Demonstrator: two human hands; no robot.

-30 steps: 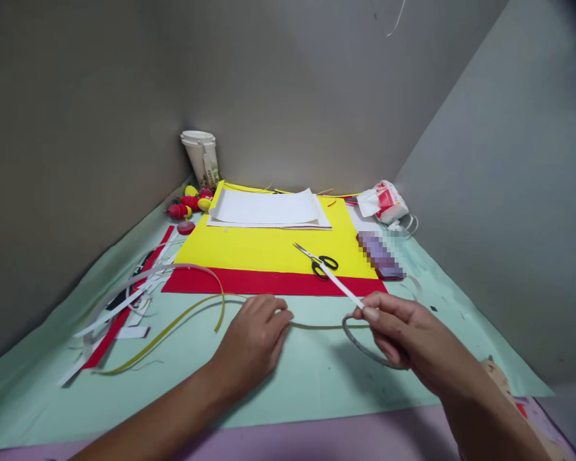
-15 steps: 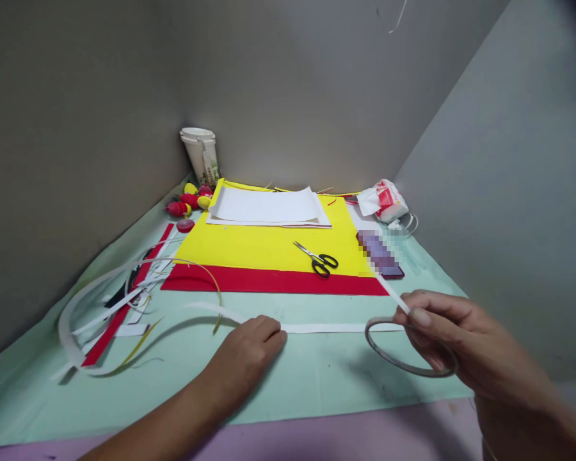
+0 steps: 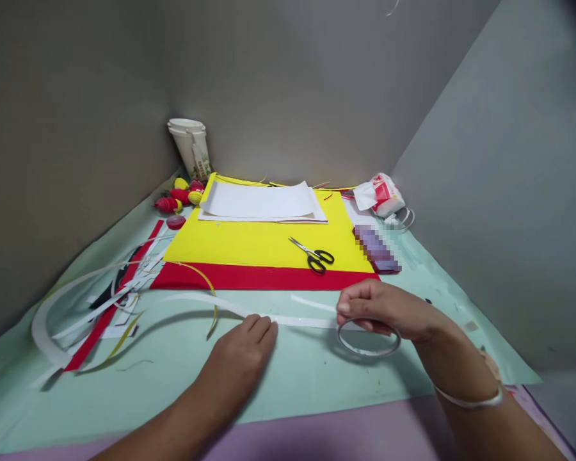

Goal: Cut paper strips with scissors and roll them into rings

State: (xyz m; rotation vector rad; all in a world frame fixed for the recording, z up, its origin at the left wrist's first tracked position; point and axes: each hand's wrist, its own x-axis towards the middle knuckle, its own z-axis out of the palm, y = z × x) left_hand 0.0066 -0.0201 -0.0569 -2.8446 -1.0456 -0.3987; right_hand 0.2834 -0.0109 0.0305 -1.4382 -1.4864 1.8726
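A long white strip (image 3: 307, 322) lies across the pale green cloth in front of the red band. My left hand (image 3: 244, 349) rests on it with fingers curled together, and its left part arches up off the cloth. My right hand (image 3: 365, 307) is closed in a pinch above the strip's right part. From its fingertips a narrow white strip end (image 3: 312, 302) points left. A thin grey-white ring (image 3: 368, 352), like a roll of narrow tape, hangs under the right fingers.
Black-handled scissors (image 3: 317, 256) lie on a yellow sheet (image 3: 240, 246) edged by a red band (image 3: 264, 276). White paper (image 3: 259, 200) is behind. Loose strips (image 3: 96, 333) curl at left. A cup (image 3: 189, 150), a phone (image 3: 377, 248) and a tissue pack (image 3: 386, 195) stand or lie farther back.
My right hand has moved left with the ring, closer to my left hand. The narrow strip end now points left instead of up and left. The camera view has shifted slightly.
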